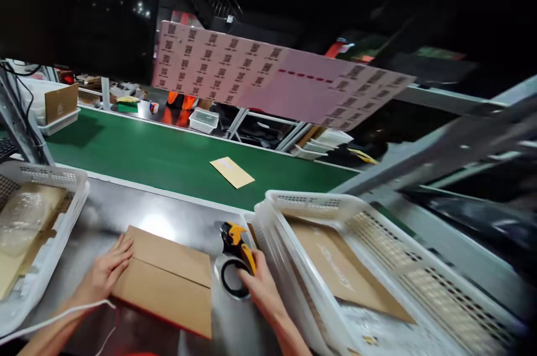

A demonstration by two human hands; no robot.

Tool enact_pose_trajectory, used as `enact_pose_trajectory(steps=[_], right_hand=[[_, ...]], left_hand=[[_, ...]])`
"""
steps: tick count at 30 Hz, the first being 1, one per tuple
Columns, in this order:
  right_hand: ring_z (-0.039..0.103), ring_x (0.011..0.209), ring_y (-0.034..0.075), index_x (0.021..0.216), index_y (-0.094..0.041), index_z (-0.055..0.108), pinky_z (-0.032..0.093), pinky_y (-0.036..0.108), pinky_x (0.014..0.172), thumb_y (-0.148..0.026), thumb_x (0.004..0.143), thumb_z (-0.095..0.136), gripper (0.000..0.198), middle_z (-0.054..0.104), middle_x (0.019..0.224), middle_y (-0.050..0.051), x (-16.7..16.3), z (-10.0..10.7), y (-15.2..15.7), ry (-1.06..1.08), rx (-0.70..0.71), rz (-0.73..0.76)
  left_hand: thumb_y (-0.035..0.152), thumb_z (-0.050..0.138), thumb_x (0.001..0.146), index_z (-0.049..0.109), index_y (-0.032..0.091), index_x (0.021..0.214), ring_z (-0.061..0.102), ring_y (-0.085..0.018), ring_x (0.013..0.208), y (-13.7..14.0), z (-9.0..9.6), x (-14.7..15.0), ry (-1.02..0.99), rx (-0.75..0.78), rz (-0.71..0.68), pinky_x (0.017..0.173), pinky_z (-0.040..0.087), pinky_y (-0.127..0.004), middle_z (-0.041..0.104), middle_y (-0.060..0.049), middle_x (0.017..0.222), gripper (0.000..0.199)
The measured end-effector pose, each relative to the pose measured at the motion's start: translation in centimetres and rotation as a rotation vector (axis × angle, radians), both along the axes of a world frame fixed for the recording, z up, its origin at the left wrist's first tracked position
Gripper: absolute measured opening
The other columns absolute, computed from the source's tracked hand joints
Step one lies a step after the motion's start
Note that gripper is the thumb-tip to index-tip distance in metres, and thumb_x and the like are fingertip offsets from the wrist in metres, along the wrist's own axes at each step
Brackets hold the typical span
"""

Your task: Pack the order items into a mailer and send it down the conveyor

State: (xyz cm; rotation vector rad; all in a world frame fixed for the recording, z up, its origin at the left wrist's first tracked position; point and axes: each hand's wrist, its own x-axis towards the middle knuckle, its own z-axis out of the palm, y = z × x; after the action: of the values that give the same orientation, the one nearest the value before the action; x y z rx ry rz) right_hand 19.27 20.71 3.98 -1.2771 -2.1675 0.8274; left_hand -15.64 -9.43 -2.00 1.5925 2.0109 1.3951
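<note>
A flat brown cardboard box (168,278) lies on the metal table in front of me, a seam running across its top where two flaps meet. My left hand (109,267) rests on its left edge, fingers stretched out together. Just right of the box, my right hand (260,283) grips a yellow and black tape dispenser (237,247) with a roll of tape on it. The dispenser is held apart from the box. A white cable (90,305) passes across my left forearm.
At right stands a stack of white plastic baskets (289,255) with a cardboard mailer (335,261) inside. Another basket (62,233) on the left holds bubble-wrapped goods. Beyond the table runs a green conveyor belt (146,149) bearing a yellow envelope (232,171). A sheet of codes (251,74) hangs above.
</note>
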Motion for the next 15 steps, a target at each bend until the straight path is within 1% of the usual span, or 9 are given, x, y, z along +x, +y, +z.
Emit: enact_pose_trajectory(steps=[2,3,5,6,7,9,11,13,15], right_hand=[[0.072,0.123,0.029,0.132,-0.023,0.061,0.061,0.044,0.106,-0.023,0.080,0.058,0.052,0.072,0.133,0.014,-0.8,3.0,-2.2,0.155,0.157,0.299],[0.070,0.129,0.030,0.141,-0.024,0.061,0.060,0.045,0.108,-0.021,0.083,0.059,0.059,0.068,0.143,0.016,-1.7,4.2,-3.6,0.177,0.246,0.474],[0.071,0.122,0.029,0.153,-0.029,0.059,0.061,0.044,0.102,-0.016,0.087,0.058,0.067,0.068,0.144,0.015,-3.9,5.6,-6.3,0.122,0.430,0.762],[0.073,0.114,0.028,0.157,-0.031,0.058,0.062,0.043,0.096,-0.014,0.088,0.057,0.070,0.071,0.139,0.014,-5.0,5.9,-7.4,0.081,0.517,0.850],[0.073,0.107,0.027,0.159,-0.033,0.056,0.063,0.043,0.091,-0.013,0.089,0.057,0.073,0.073,0.134,0.013,-6.1,6.0,-8.2,0.045,0.591,0.891],[0.073,0.102,0.027,0.162,-0.035,0.053,0.062,0.041,0.086,-0.010,0.089,0.055,0.077,0.075,0.127,0.011,-7.4,5.7,-8.9,0.021,0.690,0.877],[0.073,0.104,0.027,0.164,-0.037,0.050,0.062,0.041,0.087,-0.008,0.089,0.054,0.081,0.074,0.128,0.010,-7.9,5.4,-8.7,0.031,0.715,0.856],[0.074,0.104,0.026,0.165,-0.039,0.049,0.062,0.039,0.088,-0.010,0.089,0.057,0.081,0.074,0.129,0.009,-7.7,5.4,-8.3,0.040,0.710,0.850],[0.074,0.104,0.027,0.165,-0.039,0.049,0.063,0.040,0.088,-0.014,0.090,0.061,0.079,0.074,0.131,0.010,-7.4,5.4,-8.1,0.020,0.689,0.860]], left_hand=[[0.036,0.058,0.108,0.082,0.029,0.134,0.052,-0.034,0.152,-0.1,0.3,0.7,-0.066,-0.002,0.027,0.124,0.049,-0.056,0.067,-0.010,0.152,0.036],[0.036,0.059,0.107,0.083,0.029,0.131,0.052,-0.035,0.152,-0.2,0.6,0.9,-0.094,-0.011,0.032,0.124,0.049,-0.057,0.067,-0.010,0.151,0.035],[0.037,0.058,0.107,0.085,0.027,0.128,0.052,-0.035,0.152,-0.3,1.1,1.1,-0.144,-0.047,0.041,0.125,0.049,-0.058,0.067,-0.010,0.151,0.035],[0.037,0.058,0.106,0.086,0.027,0.127,0.051,-0.035,0.153,-0.4,1.4,1.1,-0.167,-0.071,0.048,0.125,0.049,-0.058,0.067,-0.010,0.151,0.036],[0.038,0.057,0.106,0.086,0.027,0.126,0.051,-0.035,0.154,-0.5,1.7,1.2,-0.187,-0.095,0.057,0.126,0.049,-0.057,0.067,-0.009,0.151,0.037],[0.040,0.056,0.105,0.087,0.027,0.124,0.053,-0.036,0.153,-0.5,2.1,1.3,-0.220,-0.127,0.082,0.126,0.050,-0.059,0.070,-0.009,0.150,0.038],[0.045,0.059,0.102,0.089,0.028,0.116,0.059,-0.039,0.150,-0.4,2.7,1.8,-0.220,-0.114,0.141,0.127,0.048,-0.064,0.075,-0.009,0.145,0.037],[0.051,0.063,0.098,0.090,0.029,0.109,0.059,-0.040,0.151,0.0,3.6,2.9,-0.234,-0.032,0.260,0.131,0.043,-0.065,0.075,-0.009,0.147,0.037],[0.061,0.069,0.092,0.089,0.027,0.109,0.066,-0.040,0.144,0.9,4.9,4.6,-0.423,0.030,0.392,0.128,0.048,-0.061,0.077,-0.013,0.145,0.043]])
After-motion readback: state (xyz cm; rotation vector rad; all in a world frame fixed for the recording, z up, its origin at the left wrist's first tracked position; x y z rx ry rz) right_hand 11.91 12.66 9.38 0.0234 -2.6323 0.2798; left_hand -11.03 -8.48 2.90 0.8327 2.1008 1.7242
